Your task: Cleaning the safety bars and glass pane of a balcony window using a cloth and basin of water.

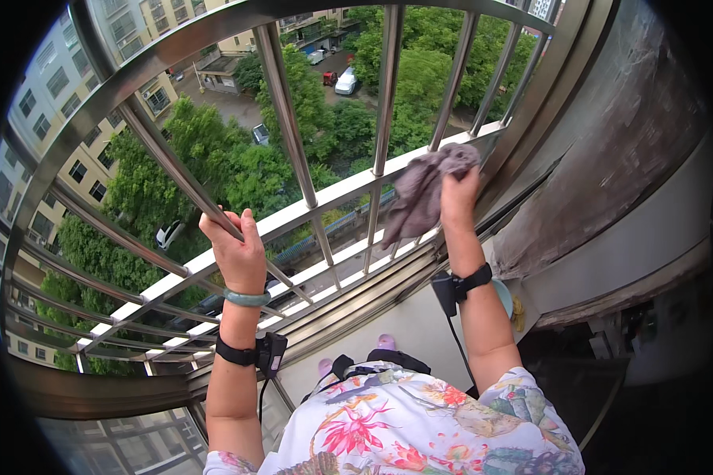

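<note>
Ahead of me stands a metal window guard point(285, 113) with upright bars and flat cross rails. My left hand point(237, 249) grips one of its round upright bars point(166, 160) just above the lower cross rail point(344, 184). A crumpled mauve-grey cloth point(419, 190) is bunched in my right hand point(460, 196). The cloth hangs down over the right part of that lower rail, near the window frame point(529, 113). Part of the rail and the bars behind the cloth are hidden.
Below the guard runs a metal window track point(362, 303). A bunched curtain point(606, 154) hangs on the right. Near my right forearm are a pale blue basin point(502, 297) and a yellow item point(517, 313). Cables hang from the wrist straps. Trees and parked cars lie far below outside.
</note>
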`<action>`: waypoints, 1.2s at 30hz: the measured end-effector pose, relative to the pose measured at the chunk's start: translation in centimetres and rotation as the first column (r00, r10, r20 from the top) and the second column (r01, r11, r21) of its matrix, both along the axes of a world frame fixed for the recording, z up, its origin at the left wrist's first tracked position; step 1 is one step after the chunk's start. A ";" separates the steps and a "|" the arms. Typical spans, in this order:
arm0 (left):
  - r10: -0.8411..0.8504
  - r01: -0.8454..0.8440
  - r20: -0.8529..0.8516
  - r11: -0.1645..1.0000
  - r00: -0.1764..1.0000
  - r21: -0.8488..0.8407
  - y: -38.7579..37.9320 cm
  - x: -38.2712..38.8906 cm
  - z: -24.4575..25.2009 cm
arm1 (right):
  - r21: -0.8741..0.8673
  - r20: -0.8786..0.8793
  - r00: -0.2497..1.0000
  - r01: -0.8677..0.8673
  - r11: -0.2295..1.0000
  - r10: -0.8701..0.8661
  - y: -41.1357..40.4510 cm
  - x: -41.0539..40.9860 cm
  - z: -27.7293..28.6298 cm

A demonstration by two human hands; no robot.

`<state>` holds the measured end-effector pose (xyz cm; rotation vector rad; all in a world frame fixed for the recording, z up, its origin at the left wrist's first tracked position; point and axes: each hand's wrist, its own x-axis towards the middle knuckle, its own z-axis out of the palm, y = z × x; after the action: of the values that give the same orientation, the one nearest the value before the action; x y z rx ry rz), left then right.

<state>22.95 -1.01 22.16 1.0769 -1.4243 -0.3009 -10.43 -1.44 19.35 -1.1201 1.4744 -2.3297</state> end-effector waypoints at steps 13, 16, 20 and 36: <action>0.044 -0.043 0.034 0.999 0.998 -0.030 0.0 0.2 0.8 | 0.063 -0.118 0.992 -0.039 0.997 0.046 -0.8 3.0 -4.4; -0.054 0.056 0.049 0.998 0.997 -0.040 0.6 1.7 0.5 | 0.188 -0.052 0.928 -0.354 0.916 0.369 4.0 10.3 -3.5; 0.151 -0.046 0.390 0.963 0.909 -0.265 4.6 4.4 1.1 | 0.149 -0.035 0.831 -0.546 0.825 0.556 7.0 15.0 -0.2; -0.106 0.085 -0.187 0.990 0.977 -0.116 9.7 16.2 2.2 | -0.138 -0.136 0.386 -0.919 0.368 0.913 -2.7 39.8 14.8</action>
<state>39.11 8.67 24.32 0.8688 -1.3050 -0.3837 29.39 -4.17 34.20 -1.4938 0.3144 -1.5775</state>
